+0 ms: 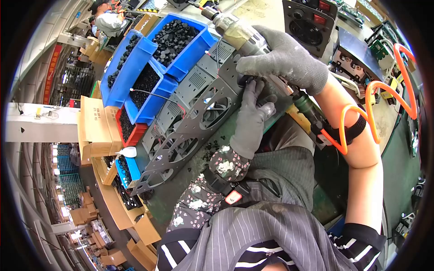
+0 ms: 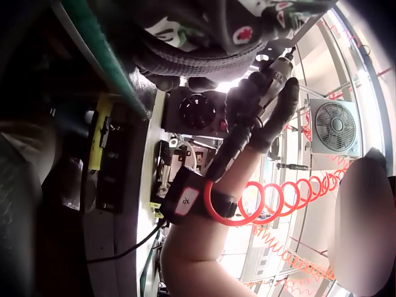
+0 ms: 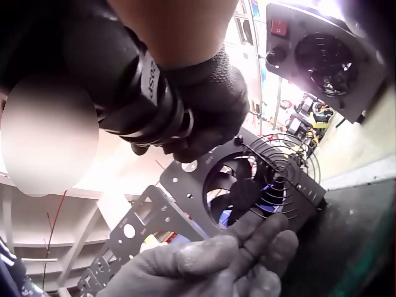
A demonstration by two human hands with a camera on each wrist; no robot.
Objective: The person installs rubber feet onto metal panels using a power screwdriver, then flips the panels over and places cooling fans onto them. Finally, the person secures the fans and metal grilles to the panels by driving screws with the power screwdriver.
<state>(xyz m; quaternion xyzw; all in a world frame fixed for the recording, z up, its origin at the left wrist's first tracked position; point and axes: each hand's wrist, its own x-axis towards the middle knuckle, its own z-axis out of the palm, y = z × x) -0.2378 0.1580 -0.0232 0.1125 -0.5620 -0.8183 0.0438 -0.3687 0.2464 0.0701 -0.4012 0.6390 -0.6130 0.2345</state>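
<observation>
In the head view my gloved right hand (image 1: 289, 61) grips a power screwdriver (image 1: 244, 36), its nose toward the upper left and an orange coiled hose (image 1: 373, 108) at its rear. My gloved left hand (image 1: 253, 119) is below it, at the near end of a row of dark metal panels (image 1: 194, 119) standing on edge. The right wrist view shows a black fan (image 3: 244, 193) in the nearest panel (image 3: 189, 185). A round wire fan guard (image 3: 281, 164) overlaps it, and the bent left fingers (image 3: 272, 229) hold its lower edge.
Blue bins (image 1: 169, 67) of small black parts stand at the upper left, with a red bin (image 1: 131, 128) below. A panel with red switches (image 1: 312, 27) stands at the back. Loose black screws (image 1: 210, 149) lie near the left sleeve. Cardboard boxes (image 1: 97, 122) line the left side.
</observation>
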